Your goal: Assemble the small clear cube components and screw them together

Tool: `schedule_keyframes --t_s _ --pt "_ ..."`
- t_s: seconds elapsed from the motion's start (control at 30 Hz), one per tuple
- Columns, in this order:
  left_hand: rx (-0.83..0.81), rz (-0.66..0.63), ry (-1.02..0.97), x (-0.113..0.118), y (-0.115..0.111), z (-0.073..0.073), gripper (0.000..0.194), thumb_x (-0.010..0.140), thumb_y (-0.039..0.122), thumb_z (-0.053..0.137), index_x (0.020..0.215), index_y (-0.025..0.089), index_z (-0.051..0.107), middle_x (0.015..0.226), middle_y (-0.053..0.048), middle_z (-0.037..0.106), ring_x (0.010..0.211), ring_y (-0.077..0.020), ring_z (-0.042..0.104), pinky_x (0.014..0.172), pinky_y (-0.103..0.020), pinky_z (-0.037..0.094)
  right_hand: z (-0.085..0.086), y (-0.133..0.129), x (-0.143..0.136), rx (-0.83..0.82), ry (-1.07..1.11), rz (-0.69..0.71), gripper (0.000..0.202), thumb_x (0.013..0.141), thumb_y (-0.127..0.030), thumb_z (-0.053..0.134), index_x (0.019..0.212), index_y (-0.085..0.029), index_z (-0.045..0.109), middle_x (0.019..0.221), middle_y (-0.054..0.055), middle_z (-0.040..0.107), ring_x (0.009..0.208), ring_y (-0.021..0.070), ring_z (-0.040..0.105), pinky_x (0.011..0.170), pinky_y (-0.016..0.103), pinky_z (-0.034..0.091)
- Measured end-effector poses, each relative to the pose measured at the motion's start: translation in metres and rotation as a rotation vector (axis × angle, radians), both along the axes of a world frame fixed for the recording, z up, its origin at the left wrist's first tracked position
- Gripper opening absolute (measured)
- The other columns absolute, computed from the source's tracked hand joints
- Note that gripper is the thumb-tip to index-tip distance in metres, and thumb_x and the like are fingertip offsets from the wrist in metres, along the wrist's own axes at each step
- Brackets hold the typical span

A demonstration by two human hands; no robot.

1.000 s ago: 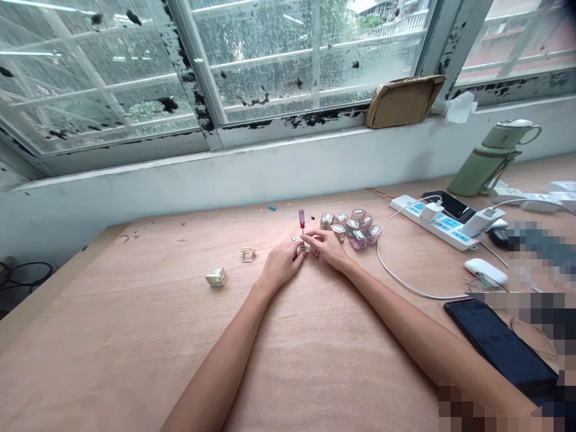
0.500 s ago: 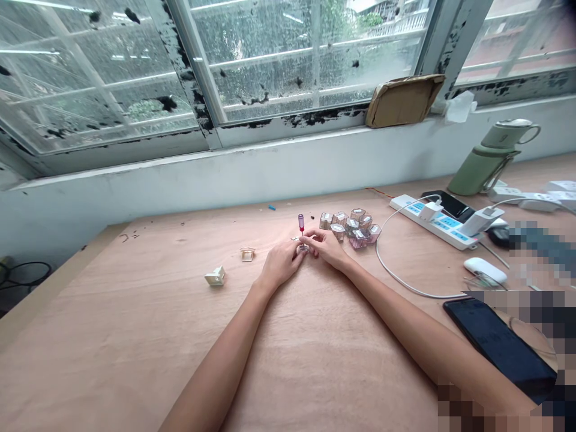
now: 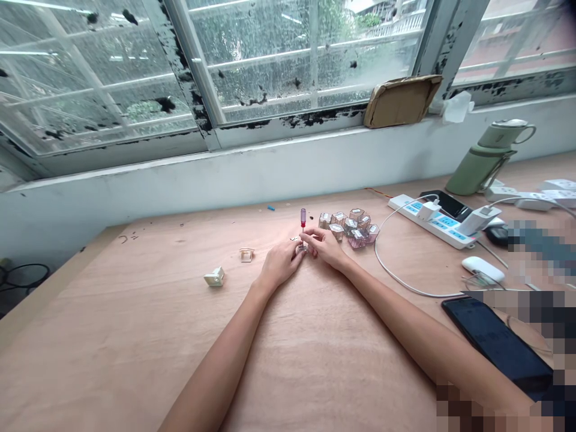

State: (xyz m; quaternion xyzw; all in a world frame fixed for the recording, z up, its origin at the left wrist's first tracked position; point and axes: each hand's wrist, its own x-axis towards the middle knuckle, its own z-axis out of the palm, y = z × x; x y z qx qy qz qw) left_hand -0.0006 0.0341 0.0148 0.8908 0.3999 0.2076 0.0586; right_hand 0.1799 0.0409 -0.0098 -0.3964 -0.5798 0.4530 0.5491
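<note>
the screwdriver (image 3: 303, 217) sits slightly higher than half a second ago; the right hand (image 3: 326, 246) pinches its shaft, so tool work continues. left hand (image 3: 281, 263): grip hidden, cannot tell.

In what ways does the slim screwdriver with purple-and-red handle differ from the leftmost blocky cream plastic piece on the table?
The slim purple-and-red-handled screwdriver is long and narrow; the blocky cream plastic piece is squat.
The screwdriver stands upright, its shaft at the fingers of the right hand; the cream piece rests untouched on the wooden table.
Both are left of the white power strip.
</note>
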Motion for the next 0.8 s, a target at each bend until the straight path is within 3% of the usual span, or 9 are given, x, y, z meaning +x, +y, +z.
schedule_keyframes --t_s 0.6,0.8 --pt "-0.007 0.012 0.009 -0.0004 -0.0001 0.0001 0.021 0.1 0.031 0.052 0.114 0.022 0.065 0.096 -0.005 0.071 0.085 -0.021 0.065 0.077 -0.03 0.046 -0.0032 0.0022 0.0009 -0.021 0.083 -0.062 0.037 0.081 -0.052 0.074 0.095 -0.018 0.071 0.06 -0.002 0.058 0.046 0.0117 0.049 0.043 0.026 0.039" --pt "0.006 -0.002 0.001 -0.0006 0.0001 -0.0002 0.025 0.101 0.03 0.051 0.12 0.023 0.064 0.097 -0.005 0.071 0.085 -0.0208 0.065 0.077 -0.03 0.046 -0.0058 0.0031 0.0015 -0.016 0.048 -0.017 0.035 0.081 -0.05 0.074 0.094 -0.018 0.073 0.058 -0.002 0.057 0.047 0.0121 0.048 0.044 0.026 0.038"
